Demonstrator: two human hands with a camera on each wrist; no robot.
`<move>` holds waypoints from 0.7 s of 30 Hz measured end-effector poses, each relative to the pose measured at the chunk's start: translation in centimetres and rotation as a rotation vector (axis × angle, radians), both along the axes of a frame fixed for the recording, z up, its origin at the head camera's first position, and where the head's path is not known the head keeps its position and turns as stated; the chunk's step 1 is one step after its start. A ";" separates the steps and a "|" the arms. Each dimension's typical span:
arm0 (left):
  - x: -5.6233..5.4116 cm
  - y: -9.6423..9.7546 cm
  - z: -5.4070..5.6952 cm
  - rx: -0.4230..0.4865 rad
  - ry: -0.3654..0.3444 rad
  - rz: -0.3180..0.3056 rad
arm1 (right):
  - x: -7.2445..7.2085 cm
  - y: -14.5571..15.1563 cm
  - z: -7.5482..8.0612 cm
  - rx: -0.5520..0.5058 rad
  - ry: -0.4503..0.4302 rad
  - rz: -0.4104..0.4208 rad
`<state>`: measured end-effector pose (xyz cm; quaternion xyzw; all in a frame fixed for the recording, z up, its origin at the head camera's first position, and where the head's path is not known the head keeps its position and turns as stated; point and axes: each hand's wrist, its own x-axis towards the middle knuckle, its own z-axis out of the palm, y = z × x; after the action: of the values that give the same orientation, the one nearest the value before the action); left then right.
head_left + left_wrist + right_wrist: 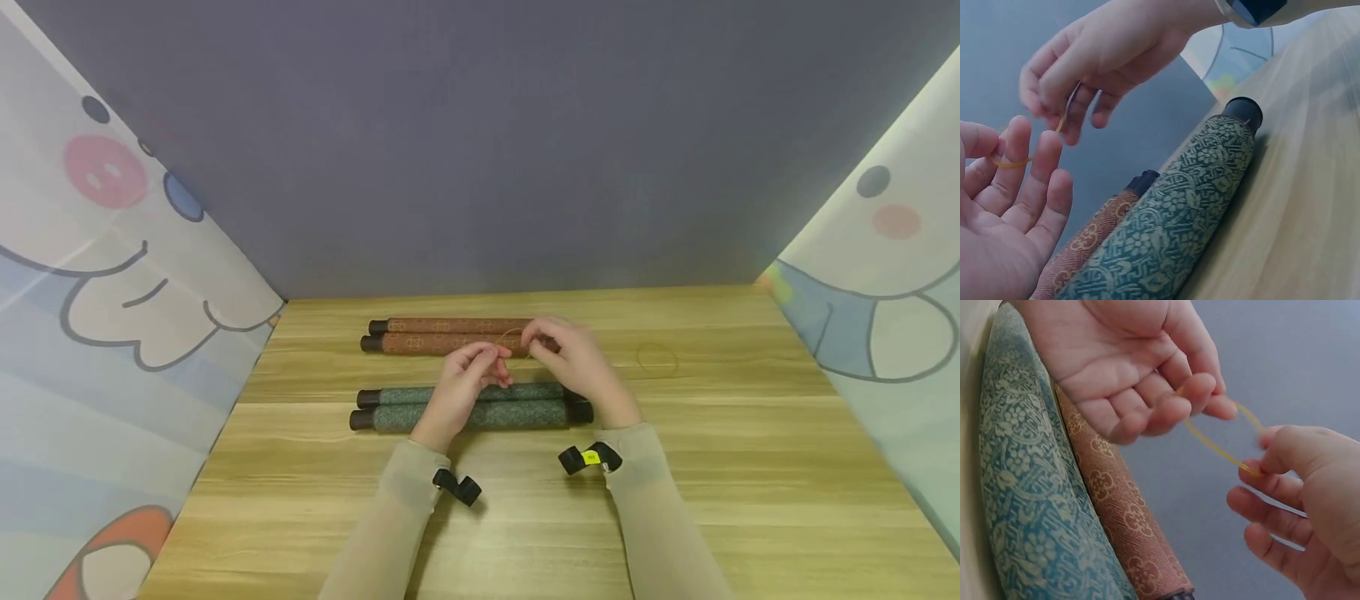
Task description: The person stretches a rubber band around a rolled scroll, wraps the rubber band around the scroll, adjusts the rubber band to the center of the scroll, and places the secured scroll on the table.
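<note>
Between the two hands a thin yellow rubber band is stretched into a loop, clear above the scrolls. My left hand holds one end of it with thumb and fingertips. The other end is pinched between thumb and forefinger of my right hand, whose remaining fingers are loosely bent. Below the hands lie two green patterned scrolls with dark end knobs, side by side. Behind them is a pair of reddish-brown scrolls with gold medallions, their right ends partly hidden by the right hand.
A second rubber band lies on the wooden table, right of the scrolls. A grey panel rises at the table's back edge. Printed cartoon sheets flank it on both sides.
</note>
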<state>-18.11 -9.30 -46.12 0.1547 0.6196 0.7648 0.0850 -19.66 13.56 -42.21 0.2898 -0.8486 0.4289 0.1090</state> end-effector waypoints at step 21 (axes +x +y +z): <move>0.3 -0.6 2.3 0.166 -0.009 0.076 | -0.1 0.2 0.0 0.178 -0.005 -0.148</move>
<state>-17.78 -9.94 -43.85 0.1345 0.5590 0.8169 0.0456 -19.73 13.77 -42.21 0.2338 -0.9027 0.3433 0.1120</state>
